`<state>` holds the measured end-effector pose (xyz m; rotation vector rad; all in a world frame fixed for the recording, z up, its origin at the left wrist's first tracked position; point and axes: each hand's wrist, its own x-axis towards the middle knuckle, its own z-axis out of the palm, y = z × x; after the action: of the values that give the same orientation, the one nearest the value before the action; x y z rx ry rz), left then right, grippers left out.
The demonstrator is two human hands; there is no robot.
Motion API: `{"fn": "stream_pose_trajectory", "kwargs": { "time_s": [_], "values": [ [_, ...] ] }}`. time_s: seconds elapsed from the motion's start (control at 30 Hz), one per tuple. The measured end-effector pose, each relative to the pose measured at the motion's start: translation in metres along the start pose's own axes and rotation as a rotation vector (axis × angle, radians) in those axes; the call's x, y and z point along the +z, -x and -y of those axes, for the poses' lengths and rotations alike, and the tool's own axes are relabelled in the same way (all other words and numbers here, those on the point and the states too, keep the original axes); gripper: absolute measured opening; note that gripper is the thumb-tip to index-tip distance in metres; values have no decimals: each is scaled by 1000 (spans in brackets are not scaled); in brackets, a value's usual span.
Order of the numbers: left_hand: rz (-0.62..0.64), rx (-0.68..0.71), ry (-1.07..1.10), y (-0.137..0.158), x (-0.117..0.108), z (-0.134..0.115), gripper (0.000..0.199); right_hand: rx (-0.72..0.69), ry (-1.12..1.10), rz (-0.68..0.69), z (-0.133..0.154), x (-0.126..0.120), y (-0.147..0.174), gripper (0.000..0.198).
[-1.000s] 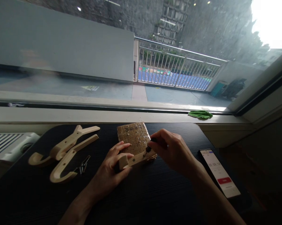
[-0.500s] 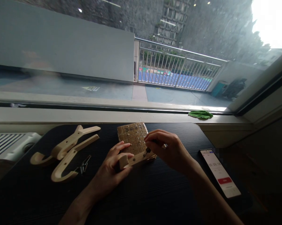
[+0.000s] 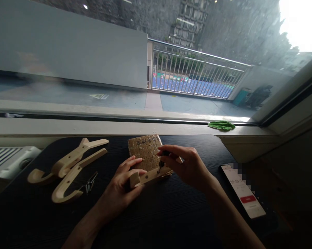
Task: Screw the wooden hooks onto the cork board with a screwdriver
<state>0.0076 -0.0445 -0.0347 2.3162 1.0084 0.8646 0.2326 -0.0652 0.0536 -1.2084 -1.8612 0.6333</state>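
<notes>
My left hand closes around the near end of a pale wooden hook, its fingertips resting on a thick, pitted cardboard pad below. The hook lies along the pad's near edge, with a dark hole showing in its bar. In my right hand is a small dark screwdriver, pinched between thumb and fingers. Its tip touches the wooden bar, and its grip is partly covered by my fingers. The bar's far end passes beneath my right hand.
More wooden hooks lie on the black table to the left, beside metal clips. A phone showing a timer lies to the right. A green cloth rests on the windowsill.
My right fingers have shifted on the screwdriver, which stands more upright and shows more of its handle. My left hand keeps its hold on the hook. The whole view has shifted slightly.
</notes>
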Motion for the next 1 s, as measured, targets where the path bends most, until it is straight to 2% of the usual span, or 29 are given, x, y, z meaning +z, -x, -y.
{"fn": "stream_pose_trajectory", "kwargs": {
  "time_s": [0.17, 0.5, 0.67, 0.83, 1.0],
  "values": [
    [10, -19, -3, 0, -2, -4, 27, -5, 30, -100, -4, 2, -1, 25],
    [3, -14, -4, 0, -2, -4, 27, 43, 122, -195, -3, 9, -4, 27],
    [-3, -6, 3, 0, -2, -3, 27, 77, -4, -140, 0, 7, -2, 18],
    [-4, -6, 2, 1, -1, -3, 27, 62, -143, 83, 4, -5, 8, 29],
    [1, -16, 0, 0, -1, -3, 27, 18, -107, 120, 2, -9, 11, 34]
  ]
}}
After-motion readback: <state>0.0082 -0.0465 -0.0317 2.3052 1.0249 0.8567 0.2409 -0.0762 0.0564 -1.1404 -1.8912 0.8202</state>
